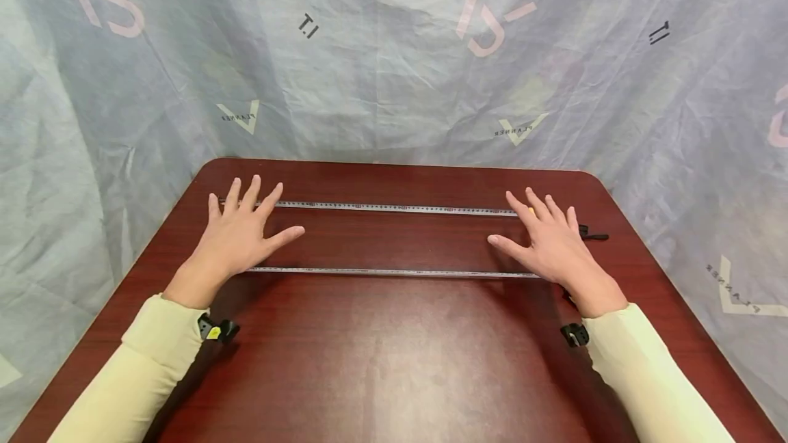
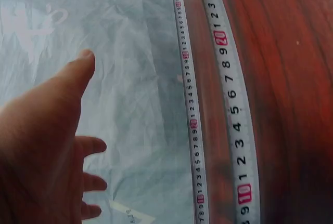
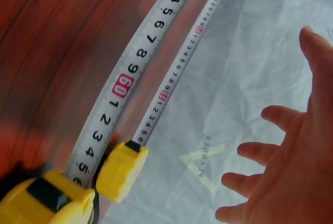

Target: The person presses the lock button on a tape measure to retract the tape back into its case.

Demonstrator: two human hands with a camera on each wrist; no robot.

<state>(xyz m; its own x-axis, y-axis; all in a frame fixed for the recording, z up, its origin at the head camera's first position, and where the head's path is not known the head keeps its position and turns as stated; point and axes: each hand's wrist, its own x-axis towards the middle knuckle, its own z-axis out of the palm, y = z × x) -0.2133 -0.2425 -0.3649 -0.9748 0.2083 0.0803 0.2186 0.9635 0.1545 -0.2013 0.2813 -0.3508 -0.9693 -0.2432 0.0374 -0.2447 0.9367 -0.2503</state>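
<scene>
Two tape measures lie with their blades pulled out across the table. In the head view the far blade (image 1: 394, 208) and the near blade (image 1: 382, 272) run side by side from left to right. My left hand (image 1: 237, 234) is spread over their left ends, hiding parts of them. Over the right ends my right hand (image 1: 550, 238) is spread too, covering most of the cases. The right wrist view shows the near yellow case (image 3: 49, 200) and the far yellow case (image 3: 122, 171), both apart from my fingers. Neither hand holds anything.
The dark red wooden table (image 1: 382, 361) has rounded far corners. Behind and beside it hangs a grey printed curtain (image 1: 382, 87). A black strap (image 1: 596, 236) lies by the right hand. Each wrist wears a small black device, one at the left cuff (image 1: 215, 329).
</scene>
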